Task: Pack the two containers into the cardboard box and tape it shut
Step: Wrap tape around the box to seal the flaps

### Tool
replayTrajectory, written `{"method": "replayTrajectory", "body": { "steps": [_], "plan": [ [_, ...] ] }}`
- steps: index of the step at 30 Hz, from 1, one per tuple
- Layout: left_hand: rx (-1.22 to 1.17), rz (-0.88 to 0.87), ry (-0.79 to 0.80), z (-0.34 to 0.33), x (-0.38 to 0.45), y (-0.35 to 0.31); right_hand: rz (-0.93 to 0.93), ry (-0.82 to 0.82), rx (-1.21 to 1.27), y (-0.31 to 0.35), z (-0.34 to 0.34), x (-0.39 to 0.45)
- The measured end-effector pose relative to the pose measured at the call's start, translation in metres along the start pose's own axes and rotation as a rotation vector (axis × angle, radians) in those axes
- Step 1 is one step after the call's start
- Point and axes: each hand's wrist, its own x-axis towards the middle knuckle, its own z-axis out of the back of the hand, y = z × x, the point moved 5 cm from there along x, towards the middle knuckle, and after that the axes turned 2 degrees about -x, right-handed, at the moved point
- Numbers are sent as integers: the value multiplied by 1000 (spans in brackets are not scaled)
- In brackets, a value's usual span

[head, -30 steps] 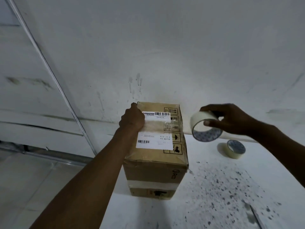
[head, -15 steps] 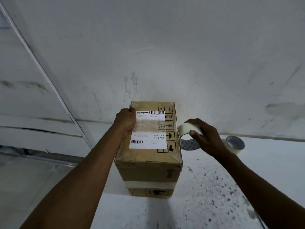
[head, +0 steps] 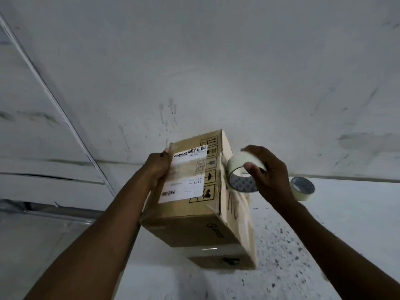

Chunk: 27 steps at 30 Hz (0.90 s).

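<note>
A closed cardboard box [head: 194,221] with a white shipping label stands tilted on the white table, its left side raised. My left hand [head: 157,167] grips the box's upper left edge. My right hand [head: 266,172] holds a roll of pale tape [head: 242,174] against the box's right side near the top. A strip of clear tape lies across the label on the top face. The two containers are not visible.
A second roll of tape [head: 303,188] lies on the white table [head: 324,245] to the right, close to the wall. The table surface is speckled with dark spots. A white wall [head: 216,72] rises right behind the box. The floor shows at lower left.
The box has been tipped and turned, its left side lifted by my left hand. My right hand has brought the tape roll up against the box's right side.
</note>
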Motion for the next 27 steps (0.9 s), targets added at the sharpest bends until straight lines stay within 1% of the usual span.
{"method": "replayTrajectory", "body": {
  "steps": [2, 3, 4, 8, 10, 11, 13, 16, 18, 20, 23, 25, 27],
  "plan": [
    [-150, 102, 85, -13, -7, 23, 62, 64, -100, 15, -3, 13],
    [-189, 136, 106, -20, -10, 33, 91, 120, -149, 21, -7, 17],
    [-189, 149, 92, -24, -13, 42, 107, 171, -183, 25, -13, 20],
    [-82, 51, -78, -17, 2, 61, 104, 311, -258, 35, -39, 22],
    [49, 4, -109, -8, 9, 63, 116, 415, -300, 45, -61, 25],
    [74, -14, -114, -5, 11, 63, 113, 480, -315, 49, -75, 27],
    [-19, -18, -64, 1, 11, 64, 88, 598, -355, 55, -107, 29],
    [-240, 36, 43, 8, 6, 74, 66, 713, -392, 57, -151, 25],
    [-266, 56, 63, 19, 2, 90, 68, 785, -404, 59, -174, 19],
    [-283, 39, 73, 29, -1, 107, 87, 854, -417, 62, -193, 12],
    [-135, 37, 87, 36, -2, 130, 158, 911, -461, 62, -217, 1],
    [-29, 56, 80, 36, -1, 142, 228, 924, -511, 58, -231, -8],
    [59, 81, 79, 34, 1, 148, 254, 927, -507, 55, -238, -13]
  ]
}}
